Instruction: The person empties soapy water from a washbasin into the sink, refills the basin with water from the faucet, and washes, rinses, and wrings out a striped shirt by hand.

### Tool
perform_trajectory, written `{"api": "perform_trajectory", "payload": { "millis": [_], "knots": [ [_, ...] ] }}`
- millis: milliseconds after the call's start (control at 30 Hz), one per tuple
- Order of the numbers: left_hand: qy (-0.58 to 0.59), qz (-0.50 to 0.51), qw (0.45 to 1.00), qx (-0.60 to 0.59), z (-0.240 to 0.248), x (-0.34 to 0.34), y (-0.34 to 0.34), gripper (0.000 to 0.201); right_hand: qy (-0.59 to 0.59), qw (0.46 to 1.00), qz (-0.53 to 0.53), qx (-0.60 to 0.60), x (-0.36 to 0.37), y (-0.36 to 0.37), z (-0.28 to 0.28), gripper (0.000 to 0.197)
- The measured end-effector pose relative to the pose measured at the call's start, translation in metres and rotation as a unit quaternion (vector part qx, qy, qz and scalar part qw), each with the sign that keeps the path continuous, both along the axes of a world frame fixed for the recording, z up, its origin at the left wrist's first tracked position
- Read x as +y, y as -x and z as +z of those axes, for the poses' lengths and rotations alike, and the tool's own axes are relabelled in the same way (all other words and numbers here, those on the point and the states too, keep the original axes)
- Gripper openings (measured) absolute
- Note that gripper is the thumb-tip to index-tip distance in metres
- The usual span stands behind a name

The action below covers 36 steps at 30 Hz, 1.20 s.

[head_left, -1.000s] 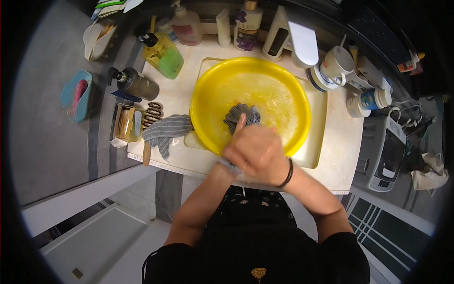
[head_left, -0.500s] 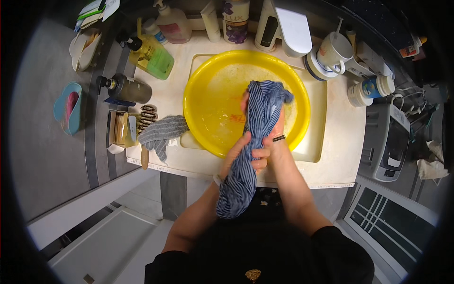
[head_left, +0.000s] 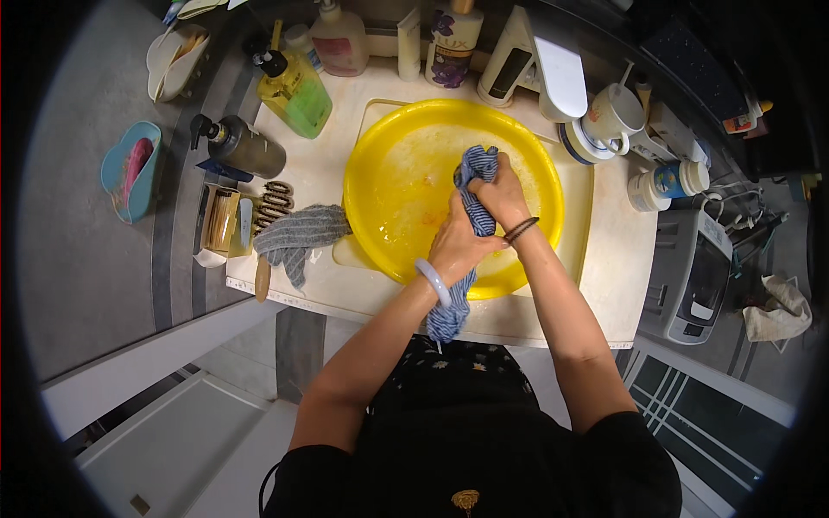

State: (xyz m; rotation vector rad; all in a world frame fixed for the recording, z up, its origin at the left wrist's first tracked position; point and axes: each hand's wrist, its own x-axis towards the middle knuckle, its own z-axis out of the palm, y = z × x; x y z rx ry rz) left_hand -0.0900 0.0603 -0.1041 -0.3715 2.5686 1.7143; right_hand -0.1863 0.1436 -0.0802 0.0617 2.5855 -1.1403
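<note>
In the head view, both hands are closed firmly around one blue-and-white striped cloth (head_left: 477,214), which is twisted and bunched above the yellow basin (head_left: 397,177). The right hand (head_left: 503,195) grips near its upper end, with the fingers curled. The left hand (head_left: 458,244) holds it lower, the fingers wrapped about it. The lower end of the cloth hangs past the near rim of the basin, toward the person. On the counter (head_left: 615,226), a gray striped cloth (head_left: 302,233) lies just beside the basin, at its left.
</note>
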Motion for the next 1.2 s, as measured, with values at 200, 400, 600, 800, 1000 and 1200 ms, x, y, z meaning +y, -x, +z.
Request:
{"api": "perform_trajectory", "payload": {
  "millis": [200,400,600,800,1000,1200],
  "knots": [
    [-0.453,0.003,0.888,-0.077,0.047,-0.035,-0.002,0.044,0.552,0.813,-0.12,-0.138,0.038,-0.017,-0.007,0.083],
    [-0.917,-0.05,0.356,-0.173,0.033,-0.012,-0.027,0.06,0.867,0.445,0.012,-0.224,-0.017,-0.029,-0.028,0.069],
    [-0.746,0.049,0.636,-0.19,0.06,-0.02,-0.019,0.041,0.576,0.812,0.079,-0.041,0.027,-0.002,0.011,0.025],
    [-0.681,-0.05,0.688,-0.245,0.06,-0.041,-0.01,0.027,0.408,0.888,0.207,0.049,0.013,-0.018,0.055,0.032],
    [-0.561,-0.102,0.78,-0.257,0.067,-0.038,-0.001,0.016,0.292,0.925,0.241,-0.045,0.005,-0.012,0.043,0.034],
    [-0.433,-0.03,0.878,-0.2,0.046,-0.02,0.013,0.012,0.089,0.98,0.175,-0.017,-0.015,-0.005,0.032,0.033]
  ]
}}
